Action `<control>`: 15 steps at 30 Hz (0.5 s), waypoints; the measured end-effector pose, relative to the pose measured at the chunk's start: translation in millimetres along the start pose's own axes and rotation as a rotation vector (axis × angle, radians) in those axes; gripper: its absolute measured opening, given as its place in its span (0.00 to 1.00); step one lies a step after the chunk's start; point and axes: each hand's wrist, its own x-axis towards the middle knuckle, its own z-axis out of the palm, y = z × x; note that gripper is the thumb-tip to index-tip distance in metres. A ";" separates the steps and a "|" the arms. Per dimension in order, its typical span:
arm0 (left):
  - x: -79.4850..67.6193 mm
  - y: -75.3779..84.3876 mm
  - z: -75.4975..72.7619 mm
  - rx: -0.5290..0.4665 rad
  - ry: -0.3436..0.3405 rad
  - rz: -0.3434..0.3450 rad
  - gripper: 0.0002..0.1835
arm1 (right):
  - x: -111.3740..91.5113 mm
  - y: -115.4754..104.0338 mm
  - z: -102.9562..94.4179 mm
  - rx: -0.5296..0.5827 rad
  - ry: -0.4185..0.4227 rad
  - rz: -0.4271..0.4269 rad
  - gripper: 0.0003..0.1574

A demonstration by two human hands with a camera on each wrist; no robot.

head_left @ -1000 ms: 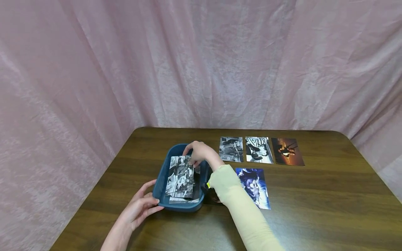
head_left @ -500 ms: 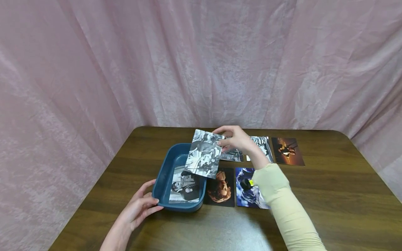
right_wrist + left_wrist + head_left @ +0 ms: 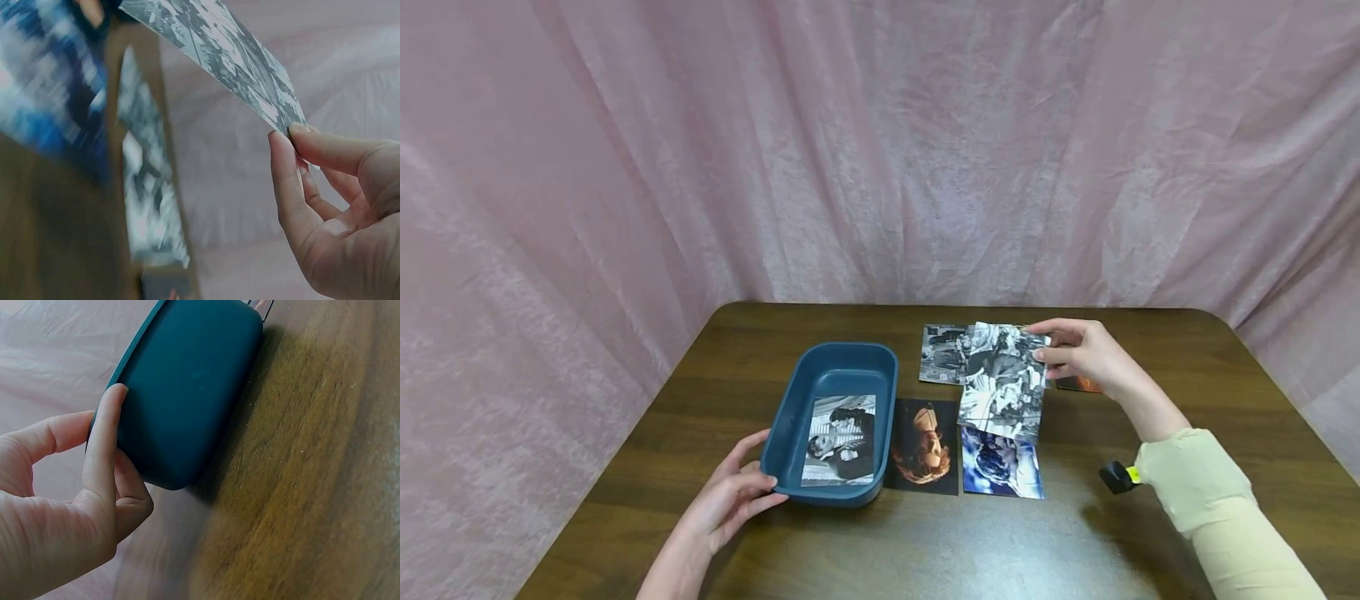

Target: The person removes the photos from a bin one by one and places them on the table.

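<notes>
My right hand (image 3: 1078,354) pinches a black-and-white photo card (image 3: 1006,383) by its right edge and carries it above the table. In the right wrist view, thumb and fingertips of the right hand (image 3: 337,194) meet at the edge of that photo card (image 3: 231,56). At the near left corner of a blue plastic tray (image 3: 781,417), my left hand (image 3: 730,492) grips the rim. The left wrist view shows the left hand (image 3: 81,481) with fingers on both sides of the tray wall (image 3: 194,381). Inside the tray lies another black-and-white photo card (image 3: 841,442).
On the wooden table (image 3: 940,550), a dark portrait card (image 3: 925,446) and a blue-toned card (image 3: 1000,467) lie right of the tray. Behind them are a grey card (image 3: 942,357) and an orange card (image 3: 1078,383), partly hidden. A pink curtain (image 3: 880,167) hangs behind.
My right hand has lifted the black-and-white photo card out of the tray and moved it right, over the laid-out cards. The left hand has stayed at the tray's corner.
</notes>
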 end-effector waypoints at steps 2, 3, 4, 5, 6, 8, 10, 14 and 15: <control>0.1 -0.2 0.0 0.000 -0.006 0.001 0.37 | -10.9 12.3 -11.5 -0.024 0.001 0.024 0.32; 0.2 0.0 -0.1 0.002 -0.008 0.000 0.37 | -16.7 18.7 -17.3 -0.032 -0.001 0.037 0.32; 0.5 0.1 -0.4 0.003 -0.010 0.001 0.37 | -22.4 25.2 -23.0 -0.043 -0.003 0.051 0.32; 0.8 0.2 -0.6 0.004 -0.010 0.002 0.37 | -27.9 31.6 -28.4 -0.052 -0.002 0.068 0.31; 1.0 0.5 -0.4 0.005 -0.007 0.001 0.37 | -33.2 37.6 -33.5 -0.060 -0.001 0.087 0.31; 1.3 1.1 -0.7 0.003 -0.006 -0.003 0.37 | -42.3 49.2 -43.0 -0.064 -0.012 0.127 0.30; 1.5 1.3 -1.6 0.004 -0.013 -0.002 0.37 | -49.5 58.7 -49.8 -0.061 -0.028 0.163 0.28; 1.5 1.6 -1.7 0.002 -0.008 -0.007 0.38 | -56.2 72.4 -55.6 -0.064 -0.061 0.201 0.27; 1.6 1.5 -1.9 0.000 -0.010 -0.006 0.38 | -56.9 74.9 -55.2 -0.076 -0.065 0.201 0.27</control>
